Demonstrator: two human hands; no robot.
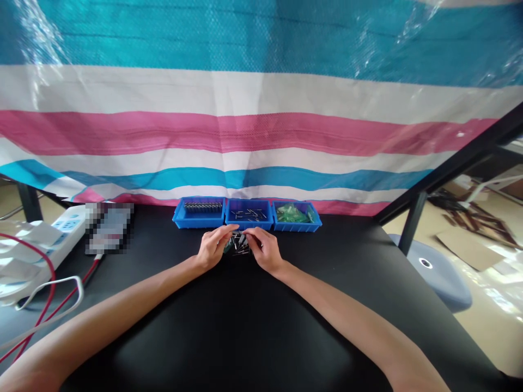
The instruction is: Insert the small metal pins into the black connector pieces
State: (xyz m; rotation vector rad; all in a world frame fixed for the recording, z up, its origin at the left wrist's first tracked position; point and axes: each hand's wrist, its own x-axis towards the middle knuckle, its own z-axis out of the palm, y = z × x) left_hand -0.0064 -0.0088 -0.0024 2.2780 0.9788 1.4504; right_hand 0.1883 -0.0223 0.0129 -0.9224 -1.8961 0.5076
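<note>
My left hand [213, 248] and my right hand [266, 249] meet over a small heap of shiny metal pieces [240, 249], pin-like or screw-like, on the black table. Both hands are closed, thumbs and fingers drawn together; whatever sits at their fingertips is too small to name. Just behind stand three blue bins in a row. The left bin [200, 222] holds a line of short metal cylinders. Thin metal pins lie scattered in the middle bin [249, 224]. Green, clear-looking pieces fill part of the right bin [297, 226].
A white power strip [67, 224] with plugs and red and white cables [51, 272] takes up the table's left side, beside a pixelated flat device [110, 228]. A striped plastic sheet [245, 130] hangs behind the bins. Past the right edge is a grey stool [437, 275].
</note>
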